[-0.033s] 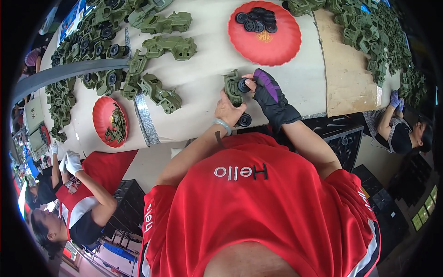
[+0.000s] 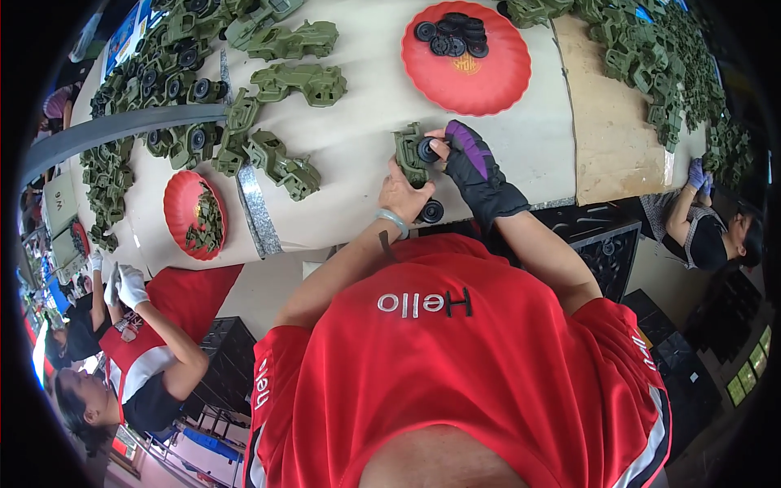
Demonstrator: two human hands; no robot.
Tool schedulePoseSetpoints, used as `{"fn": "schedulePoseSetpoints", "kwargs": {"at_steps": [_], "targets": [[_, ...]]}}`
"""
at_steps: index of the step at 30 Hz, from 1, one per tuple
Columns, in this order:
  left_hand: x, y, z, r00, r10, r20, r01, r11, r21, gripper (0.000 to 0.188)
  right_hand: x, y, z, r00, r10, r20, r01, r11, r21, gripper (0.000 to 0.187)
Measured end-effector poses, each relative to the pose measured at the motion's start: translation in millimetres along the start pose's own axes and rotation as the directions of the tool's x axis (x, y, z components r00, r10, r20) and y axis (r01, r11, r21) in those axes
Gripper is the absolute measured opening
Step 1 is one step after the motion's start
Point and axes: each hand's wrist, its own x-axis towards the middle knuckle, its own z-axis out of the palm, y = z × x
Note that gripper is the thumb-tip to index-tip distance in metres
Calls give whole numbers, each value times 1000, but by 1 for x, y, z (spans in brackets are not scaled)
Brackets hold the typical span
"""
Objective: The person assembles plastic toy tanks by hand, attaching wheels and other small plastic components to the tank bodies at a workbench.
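Note:
An olive-green plastic toy vehicle body (image 2: 409,153) is held at the table's near edge by my left hand (image 2: 402,195), its fingers closed round the lower part. On my left wrist is a pale bangle. My right hand (image 2: 478,172), in a black and purple fingerless glove, presses a black toy wheel (image 2: 426,150) against the body's right side with thumb and fingers. Another black wheel (image 2: 431,211) shows just below my left hand; whether it touches the body I cannot tell.
A red scalloped plate (image 2: 423,73) with several black wheels lies beyond my hands. Green vehicle bodies (image 2: 297,85) are heaped to the left, more (image 2: 643,61) to the right. A red bowl (image 2: 172,213) holds small green parts. A grey curved bar (image 2: 122,130) crosses the left side. Co-workers sit at both sides.

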Motion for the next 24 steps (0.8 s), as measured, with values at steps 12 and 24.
{"fn": "schedulePoseSetpoints", "kwargs": {"at_steps": [12, 24], "targets": [[-8, -4, -11, 992, 128, -17, -120, 963, 242, 100, -11, 18, 16, 924, -382, -16, 294, 738, -607, 19], [13, -29, -5, 922, 386, 12, -379, 900, 215, 112, 44, -63, 60, 687, -35, 726, 727, 2, -687, 42]]}}
